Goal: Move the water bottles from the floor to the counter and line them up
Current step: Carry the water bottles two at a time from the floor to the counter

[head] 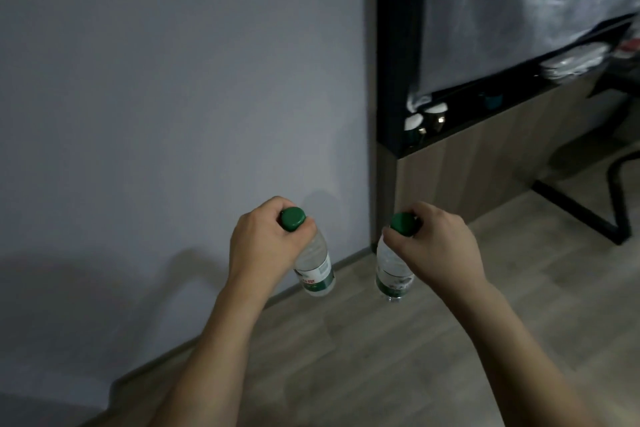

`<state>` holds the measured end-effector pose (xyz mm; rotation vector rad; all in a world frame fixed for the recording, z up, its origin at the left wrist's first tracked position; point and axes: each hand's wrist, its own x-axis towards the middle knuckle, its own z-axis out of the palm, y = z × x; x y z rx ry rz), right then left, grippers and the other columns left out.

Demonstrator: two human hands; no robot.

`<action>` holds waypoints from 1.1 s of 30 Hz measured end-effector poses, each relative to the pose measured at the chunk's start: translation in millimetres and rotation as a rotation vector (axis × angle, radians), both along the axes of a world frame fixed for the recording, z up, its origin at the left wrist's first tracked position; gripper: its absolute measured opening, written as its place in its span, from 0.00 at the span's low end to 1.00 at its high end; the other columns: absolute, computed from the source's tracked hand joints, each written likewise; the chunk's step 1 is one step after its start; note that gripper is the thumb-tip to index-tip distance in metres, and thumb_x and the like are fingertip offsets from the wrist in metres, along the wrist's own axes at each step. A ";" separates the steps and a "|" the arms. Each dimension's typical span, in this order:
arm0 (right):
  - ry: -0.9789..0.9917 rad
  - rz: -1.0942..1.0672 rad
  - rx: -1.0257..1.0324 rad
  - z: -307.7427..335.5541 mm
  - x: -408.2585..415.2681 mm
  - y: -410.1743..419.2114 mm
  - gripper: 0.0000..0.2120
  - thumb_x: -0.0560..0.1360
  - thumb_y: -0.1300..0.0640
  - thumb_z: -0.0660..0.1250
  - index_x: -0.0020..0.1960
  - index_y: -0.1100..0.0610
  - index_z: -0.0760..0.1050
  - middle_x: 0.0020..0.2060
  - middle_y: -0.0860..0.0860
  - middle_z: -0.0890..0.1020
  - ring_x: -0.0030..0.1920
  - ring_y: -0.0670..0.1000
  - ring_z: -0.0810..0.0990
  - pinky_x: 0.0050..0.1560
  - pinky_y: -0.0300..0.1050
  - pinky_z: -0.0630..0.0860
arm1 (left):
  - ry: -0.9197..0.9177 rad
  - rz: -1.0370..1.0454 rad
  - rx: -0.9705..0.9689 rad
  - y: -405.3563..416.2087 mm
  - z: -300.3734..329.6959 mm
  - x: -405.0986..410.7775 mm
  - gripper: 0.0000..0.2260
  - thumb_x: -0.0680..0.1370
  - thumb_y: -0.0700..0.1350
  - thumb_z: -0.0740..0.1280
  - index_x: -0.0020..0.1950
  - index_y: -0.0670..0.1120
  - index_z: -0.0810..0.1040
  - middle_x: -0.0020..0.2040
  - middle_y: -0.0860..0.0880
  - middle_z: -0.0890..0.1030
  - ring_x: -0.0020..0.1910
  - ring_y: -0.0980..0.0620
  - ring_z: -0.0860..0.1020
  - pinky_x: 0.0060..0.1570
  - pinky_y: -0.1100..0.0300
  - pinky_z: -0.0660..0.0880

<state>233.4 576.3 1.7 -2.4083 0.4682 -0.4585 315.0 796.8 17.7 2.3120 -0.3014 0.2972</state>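
I hold two clear water bottles with green caps and green-and-white labels, both lifted above the wooden floor. My left hand (266, 241) grips the neck of the left water bottle (317, 270), which hangs tilted near the grey wall. My right hand (440, 246) grips the neck of the right water bottle (393, 274), which hangs nearly upright. The dark counter (467, 130) lies ahead at the upper right, over a wood-panelled front.
On the counter stand two white-lidded cups (424, 123), a teal cup (491, 99) and stacked white plates (571, 64). A black chair frame (588, 215) stands on the floor at right. The grey wall (173, 80) fills the left side.
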 end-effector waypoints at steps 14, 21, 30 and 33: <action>0.012 -0.403 0.027 -6.9 -66.5 -227.4 0.11 0.65 0.42 0.65 0.39 0.49 0.75 0.31 0.44 0.78 0.33 0.47 0.77 0.34 0.47 0.78 | 0.031 -0.413 0.052 -284.3 7.8 -5.8 0.09 0.70 0.56 0.73 0.38 0.53 0.77 0.31 0.59 0.77 0.31 0.58 0.75 0.31 0.60 0.73; -0.011 -0.557 -0.001 -18.0 -72.4 -348.4 0.12 0.63 0.40 0.64 0.40 0.46 0.76 0.30 0.41 0.76 0.32 0.43 0.75 0.31 0.41 0.72 | 0.001 -0.598 0.084 -429.7 1.1 7.0 0.09 0.70 0.54 0.74 0.38 0.52 0.78 0.32 0.59 0.78 0.32 0.60 0.76 0.31 0.64 0.71; -0.001 -0.719 -0.007 1.3 -77.9 -519.1 0.15 0.65 0.42 0.67 0.48 0.46 0.78 0.36 0.44 0.79 0.38 0.49 0.79 0.36 0.45 0.76 | -0.027 -0.758 0.068 -632.4 1.2 30.5 0.11 0.67 0.59 0.71 0.39 0.53 0.77 0.32 0.59 0.77 0.32 0.59 0.76 0.31 0.62 0.72; -0.008 -0.783 0.011 3.6 -88.1 -572.6 0.13 0.65 0.42 0.66 0.47 0.45 0.77 0.35 0.43 0.79 0.37 0.48 0.78 0.35 0.45 0.76 | -0.015 -0.801 0.067 -696.6 1.2 28.3 0.11 0.66 0.60 0.70 0.39 0.54 0.77 0.33 0.59 0.78 0.33 0.59 0.77 0.33 0.60 0.75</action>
